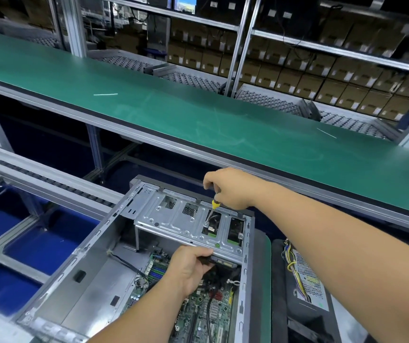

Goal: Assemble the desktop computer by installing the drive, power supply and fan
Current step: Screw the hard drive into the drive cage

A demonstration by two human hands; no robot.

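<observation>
An open grey computer case [94,288] lies in front of me, its green motherboard [206,315] exposed. A metal drive cage [173,219] spans the far end of the case. My right hand [233,189] grips a screwdriver [212,211] with a yellow collar, its tip down on the cage near an opening. My left hand [188,268] reaches under the cage's near edge and holds a dark drive [220,259] there. The power supply [307,278] with its bundle of coloured wires lies on the right, outside the case.
A long green bench [198,120] runs across behind the case. A roller conveyor [50,184] and blue bins [45,246] lie to the left. Shelves with cardboard boxes [322,78] fill the background. A green mat edge [265,280] borders the case's right side.
</observation>
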